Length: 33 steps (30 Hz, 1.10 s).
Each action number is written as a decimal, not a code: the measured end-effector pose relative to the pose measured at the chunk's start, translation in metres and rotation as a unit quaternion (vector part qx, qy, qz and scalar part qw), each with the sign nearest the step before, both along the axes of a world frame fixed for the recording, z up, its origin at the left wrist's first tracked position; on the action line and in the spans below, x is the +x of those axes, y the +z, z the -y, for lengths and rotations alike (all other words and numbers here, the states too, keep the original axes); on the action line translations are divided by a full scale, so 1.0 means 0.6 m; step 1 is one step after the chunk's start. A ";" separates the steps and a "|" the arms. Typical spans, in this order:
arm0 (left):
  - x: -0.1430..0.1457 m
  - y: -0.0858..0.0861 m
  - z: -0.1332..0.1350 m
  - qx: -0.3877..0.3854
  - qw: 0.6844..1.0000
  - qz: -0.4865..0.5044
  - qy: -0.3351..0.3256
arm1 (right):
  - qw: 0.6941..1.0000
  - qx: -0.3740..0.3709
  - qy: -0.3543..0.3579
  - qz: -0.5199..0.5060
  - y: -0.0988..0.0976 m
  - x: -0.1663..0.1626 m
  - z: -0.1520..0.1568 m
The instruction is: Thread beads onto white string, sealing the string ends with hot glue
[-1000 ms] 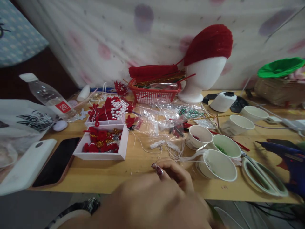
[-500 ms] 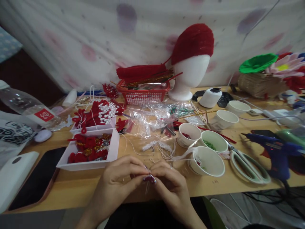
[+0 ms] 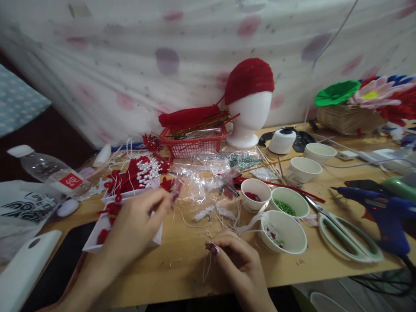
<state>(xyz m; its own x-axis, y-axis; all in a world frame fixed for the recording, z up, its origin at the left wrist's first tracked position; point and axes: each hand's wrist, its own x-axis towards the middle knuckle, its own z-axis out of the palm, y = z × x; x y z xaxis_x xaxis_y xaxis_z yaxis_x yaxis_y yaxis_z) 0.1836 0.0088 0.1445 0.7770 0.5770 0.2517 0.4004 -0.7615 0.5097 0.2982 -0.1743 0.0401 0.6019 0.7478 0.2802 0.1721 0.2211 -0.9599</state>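
My left hand (image 3: 136,225) is raised over the near white box of red and gold trinkets (image 3: 97,242), its fingertips pinched together on something too small to make out. My right hand (image 3: 234,260) rests near the table's front edge, fingers curled in a pinch on a thin clear thread (image 3: 207,266) that hangs down in a loop. A paper cup with mixed beads (image 3: 282,232) stands just right of that hand, with white threads trailing from it. Behind it are a cup of green beads (image 3: 290,202) and a cup of red bits (image 3: 255,195).
White box of red flowers with pearls (image 3: 136,173), red basket (image 3: 191,145), foam head with red cap (image 3: 248,104), clear bags (image 3: 208,173), scissors (image 3: 344,232), blue glue gun (image 3: 380,210), water bottle (image 3: 48,173), black phone (image 3: 61,255), white device (image 3: 22,271).
My hands have parted: the left one lifted up and left over the white box, the right one stayed low by the front edge. The view shifted slightly.
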 end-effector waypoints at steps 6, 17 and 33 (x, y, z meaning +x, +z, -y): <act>0.088 0.037 -0.141 -0.103 0.983 -0.149 0.019 | 0.999 -0.016 0.019 -0.020 0.000 0.001 -0.001; 0.168 -0.040 -0.140 -0.216 0.949 -0.203 -0.105 | 0.995 -0.044 0.086 -0.019 0.016 0.001 -0.003; 0.198 -0.103 -0.149 -0.102 0.949 -0.245 -0.170 | 0.909 -0.116 0.384 -0.113 0.010 0.008 0.033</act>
<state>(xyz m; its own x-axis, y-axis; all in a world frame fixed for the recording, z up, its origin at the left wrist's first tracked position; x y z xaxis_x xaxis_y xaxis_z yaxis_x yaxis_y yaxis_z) 0.3026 0.0981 0.0827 0.9220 0.2695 -0.2779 0.3761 -0.7941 0.4775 0.3030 -0.1938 0.0464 -0.0994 0.9950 -0.0044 -0.1552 -0.0199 -0.9877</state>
